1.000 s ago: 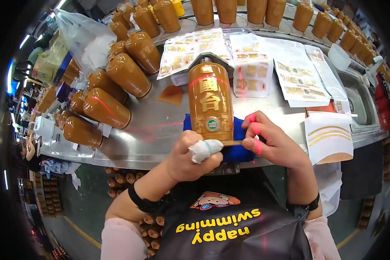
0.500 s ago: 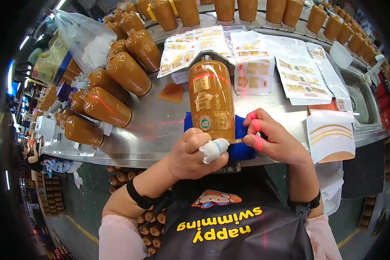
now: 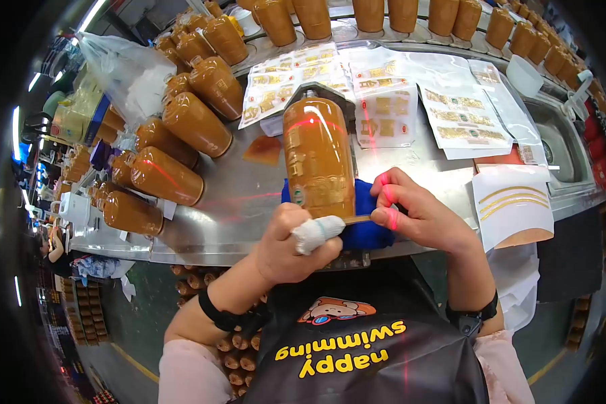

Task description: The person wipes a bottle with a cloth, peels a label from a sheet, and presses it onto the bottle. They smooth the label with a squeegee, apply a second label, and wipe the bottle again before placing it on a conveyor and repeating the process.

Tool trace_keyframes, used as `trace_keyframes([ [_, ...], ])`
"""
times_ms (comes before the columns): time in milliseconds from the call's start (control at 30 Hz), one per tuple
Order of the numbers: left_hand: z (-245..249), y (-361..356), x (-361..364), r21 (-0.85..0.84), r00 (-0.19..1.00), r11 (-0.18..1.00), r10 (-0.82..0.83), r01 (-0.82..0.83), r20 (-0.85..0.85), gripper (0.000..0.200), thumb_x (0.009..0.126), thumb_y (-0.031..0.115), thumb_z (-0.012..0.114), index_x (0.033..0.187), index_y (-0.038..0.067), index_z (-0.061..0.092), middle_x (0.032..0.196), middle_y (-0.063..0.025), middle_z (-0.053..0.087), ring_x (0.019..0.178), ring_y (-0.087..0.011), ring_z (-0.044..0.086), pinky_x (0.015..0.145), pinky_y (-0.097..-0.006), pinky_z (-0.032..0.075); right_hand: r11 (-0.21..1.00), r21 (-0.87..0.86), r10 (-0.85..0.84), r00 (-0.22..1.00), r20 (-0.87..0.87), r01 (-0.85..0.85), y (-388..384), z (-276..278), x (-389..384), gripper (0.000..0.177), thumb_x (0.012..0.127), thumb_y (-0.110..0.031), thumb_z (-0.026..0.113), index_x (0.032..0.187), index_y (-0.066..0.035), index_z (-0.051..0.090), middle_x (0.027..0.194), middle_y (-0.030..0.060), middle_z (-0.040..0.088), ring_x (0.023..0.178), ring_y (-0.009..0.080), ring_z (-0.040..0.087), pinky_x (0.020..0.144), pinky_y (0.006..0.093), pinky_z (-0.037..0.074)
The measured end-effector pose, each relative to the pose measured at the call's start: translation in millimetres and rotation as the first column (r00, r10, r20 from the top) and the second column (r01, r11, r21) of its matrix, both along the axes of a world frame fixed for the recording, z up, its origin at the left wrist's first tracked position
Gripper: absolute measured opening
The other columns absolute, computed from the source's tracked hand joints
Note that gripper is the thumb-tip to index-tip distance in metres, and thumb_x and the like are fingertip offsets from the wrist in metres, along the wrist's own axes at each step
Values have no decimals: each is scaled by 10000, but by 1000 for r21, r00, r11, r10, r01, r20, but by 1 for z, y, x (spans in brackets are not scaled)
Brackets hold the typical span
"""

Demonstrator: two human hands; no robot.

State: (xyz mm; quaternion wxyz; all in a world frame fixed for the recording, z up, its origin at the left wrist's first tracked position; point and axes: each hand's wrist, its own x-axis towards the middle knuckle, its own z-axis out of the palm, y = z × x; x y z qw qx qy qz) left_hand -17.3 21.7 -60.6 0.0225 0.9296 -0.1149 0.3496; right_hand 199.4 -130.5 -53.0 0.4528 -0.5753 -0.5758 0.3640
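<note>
One brown bottle (image 3: pixel 320 151) lies over the table (image 3: pixel 229 195), its neck at a dark bracket (image 3: pixel 345 108) away from the person, with blue cloth (image 3: pixel 370 236) showing on both sides of its lower end. The left hand (image 3: pixel 296 239) curls against that end, one finger wrapped in white fabric (image 3: pixel 316 233); whether its grip closes on anything cannot be told. The right hand's (image 3: pixel 414 212) grip pinches a thin gold strip (image 3: pixel 358 219) between thumb and finger, just beside the base. The step in hand appears to be laying the strip around the base; the next move seems to call for even tension, level with the edge. Containers: standing bottles (image 3: pixel 196 124) at left are opaque, contents hidden; a clear plastic bag (image 3: pixel 108 57) holds something whitish, not identifiable; a metal sink (image 3: pixel 567 145) lies at right.
</note>
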Motion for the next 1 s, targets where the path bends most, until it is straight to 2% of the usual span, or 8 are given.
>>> trace_keyframes([
  [133, -11, -4, -10, -80, 996, 993, 86, -84, 18, 256, 579, 100, 705, 820, 181, 673, 1137, -22, 618, 962, -241, 451, 726, -381, 404, 1000, -3, -11, 1000, -9, 11, 1, -4, 0, 216, 905, -221, 666, 875, -23, 586, 1040, 129, 494, 969, 259, 490, 851, 341, 435],
  [333, 7, 1, 8, 46, 997, 996, -79, 78, 20, 278, 574, 112, 727, 844, 161, 680, 1067, -12, 620, 937, -231, 491, 691, -367, 438, 1000, 5, 9, 1000, 6, -9, 1, -7, 3, 224, 900, -227, 675, 887, -23, 586, 1041, 129, 490, 979, 266, 481, 860, 340, 433],
  [433, 6, 2, 13, 73, 994, 991, -108, 110, -22, 247, 585, 91, 722, 810, 177, 667, 1120, -24, 616, 960, -243, 460, 731, -370, 413, 1000, 19, 24, 1000, -10, -24, 0, -7, 3, 222, 895, -224, 679, 891, -22, 586, 1044, 129, 490, 981, 270, 480, 864, 340, 432],
  [533, 0, 2, -1, -45, 999, 999, -30, 30, -13, 247, 576, 78, 727, 788, 177, 650, 1098, -35, 613, 939, -246, 467, 724, -367, 409, 999, 34, 36, 999, -31, -35, 0, -1, 3, 221, 888, -219, 684, 896, -21, 587, 1051, 130, 491, 988, 275, 482, 868, 341, 432],
  [667, -6, -2, -4, -85, 999, 996, 23, -21, 26, 276, 556, 79, 738, 798, 179, 651, 1115, -34, 605, 936, -246, 468, 722, -365, 408, 999, 33, 18, 999, 27, -19, 2, -8, 3, 213, 882, -211, 687, 893, -22, 589, 1054, 132, 488, 988, 280, 483, 868, 343, 432],
  [767, 1, 3, 3, 35, 998, 997, -69, 69, 5, 293, 549, 82, 741, 816, 180, 670, 1147, -24, 596, 938, -232, 463, 710, -373, 416, 1000, 30, 5, 1000, 23, -6, 3, -10, 3, 205, 877, -205, 689, 887, -26, 590, 1045, 133, 487, 981, 284, 483, 865, 347, 433],
  [900, 4, 1, 14, 76, 994, 992, -106, 105, 6, 266, 571, 57, 747, 797, 181, 680, 1145, -29, 587, 938, -217, 460, 722, -368, 415, 1000, -11, -11, 1000, 2, 11, 2, -9, 1, 201, 872, -205, 692, 879, -30, 594, 1039, 132, 490, 990, 290, 482, 872, 355, 431],
  [1000, -2, 0, 1, -100, 1000, 995, -22, 22, 2, 264, 591, 63, 753, 808, 196, 684, 1087, -42, 576, 943, -228, 448, 724, -365, 402, 999, 30, -14, 1000, 11, 14, 3, -7, -1, 201, 871, -205, 692, 871, -30, 594, 1038, 131, 493, 1003, 295, 478, 884, 362, 425],
])
